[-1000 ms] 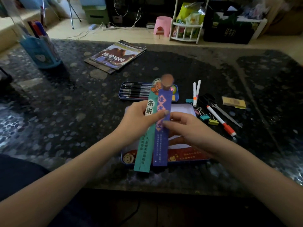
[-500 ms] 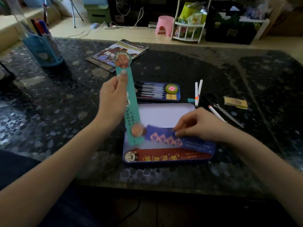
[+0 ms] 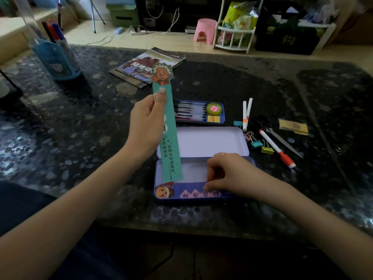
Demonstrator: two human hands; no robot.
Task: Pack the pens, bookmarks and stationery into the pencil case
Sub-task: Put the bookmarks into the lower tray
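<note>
- The right hand (image 3: 228, 174) presses its fingertips on the purple bookmark (image 3: 193, 191), which lies flat along the near wall of the open tin pencil case (image 3: 161, 199); the hand is curled, and pins the bookmark more than it grips it.
- The left hand (image 3: 147, 126) pinches the teal bookmark (image 3: 168, 138) between thumb and fingers, upright, with its lower end above the left part of the case.
- Step in hand, I judge: packing the bookmarks. Next, the teal one must be turned flat and laid beside the purple one.
- Behind the case sits the pen tray (image 3: 198, 113); to the right of the case lie markers (image 3: 247, 112), binder clips (image 3: 262, 146) and scissors (image 3: 276, 134) on the worktop (image 3: 80, 158).
- Half a second ago the purple bookmark lay slanted higher across the case; now it is at the near wall.
</note>
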